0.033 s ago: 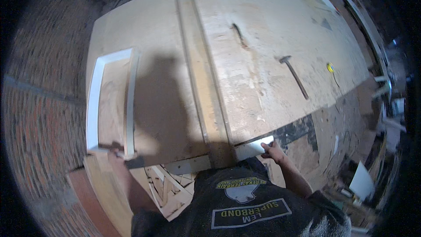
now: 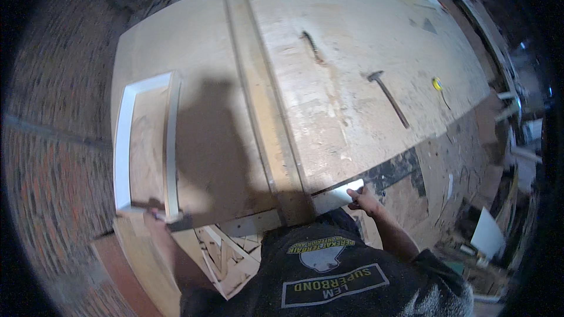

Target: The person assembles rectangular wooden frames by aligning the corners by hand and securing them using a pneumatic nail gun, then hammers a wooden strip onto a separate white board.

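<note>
A white-sided, long rectangular wooden frame (image 2: 124,147) lies on the left of the worktable. My left hand (image 2: 155,216) is at its near short side, by the right corner; the fingers look closed over that side, though shadow blurs them. At the table's near edge my right hand (image 2: 365,201) pinches the right end of a white board strip (image 2: 333,198), thumb on top. A paler shaded stretch continues left along the edge; I cannot tell whether it is the same piece.
A raised wooden batten (image 2: 258,94) runs across the worktable (image 2: 205,23). To the right lie a hammer (image 2: 389,98) and a yellow tape measure (image 2: 437,84). Wood offcuts (image 2: 226,258) lie below the near edge. A brick wall (image 2: 53,199) stands at the left.
The whole view has shifted slightly, with the table a little further left. Both hands keep their places on the frame and the strip.
</note>
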A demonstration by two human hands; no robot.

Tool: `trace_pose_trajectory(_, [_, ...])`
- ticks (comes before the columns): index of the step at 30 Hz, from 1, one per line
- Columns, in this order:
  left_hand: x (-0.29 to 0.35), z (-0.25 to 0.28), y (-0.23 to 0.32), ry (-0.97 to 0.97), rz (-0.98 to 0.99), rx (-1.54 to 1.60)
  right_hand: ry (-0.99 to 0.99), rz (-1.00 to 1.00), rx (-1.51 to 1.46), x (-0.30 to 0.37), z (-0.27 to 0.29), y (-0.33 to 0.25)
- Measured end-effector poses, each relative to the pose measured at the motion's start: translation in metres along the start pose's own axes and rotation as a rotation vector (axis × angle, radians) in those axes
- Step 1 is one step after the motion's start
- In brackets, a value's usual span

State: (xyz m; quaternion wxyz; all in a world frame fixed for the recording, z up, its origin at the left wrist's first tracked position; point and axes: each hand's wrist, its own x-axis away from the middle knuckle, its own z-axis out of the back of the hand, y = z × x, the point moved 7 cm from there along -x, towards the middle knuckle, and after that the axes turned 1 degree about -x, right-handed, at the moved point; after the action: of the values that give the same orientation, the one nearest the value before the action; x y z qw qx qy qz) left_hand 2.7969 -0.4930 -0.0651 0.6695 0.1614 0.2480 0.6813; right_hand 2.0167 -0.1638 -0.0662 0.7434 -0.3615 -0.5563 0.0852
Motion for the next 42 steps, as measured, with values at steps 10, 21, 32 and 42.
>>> trace_pose_trajectory(10, [0.134,0.027,0.0,0.076,0.788,0.99,0.003,-0.126,0.18,-0.006,0.0,-0.002])
trace_pose_trajectory(21, [0.142,0.028,0.118,0.01,0.649,1.095,-0.94,0.852,1.544,-0.007,-0.164,0.04])
trace_pose_trajectory(32, [0.14,0.002,0.331,0.054,0.672,1.09,0.264,0.581,0.611,-0.06,0.033,-0.233])
trace_pose_trajectory(42, [0.197,-0.066,0.438,0.175,0.777,0.934,0.603,0.628,0.976,-0.195,0.247,-0.266])
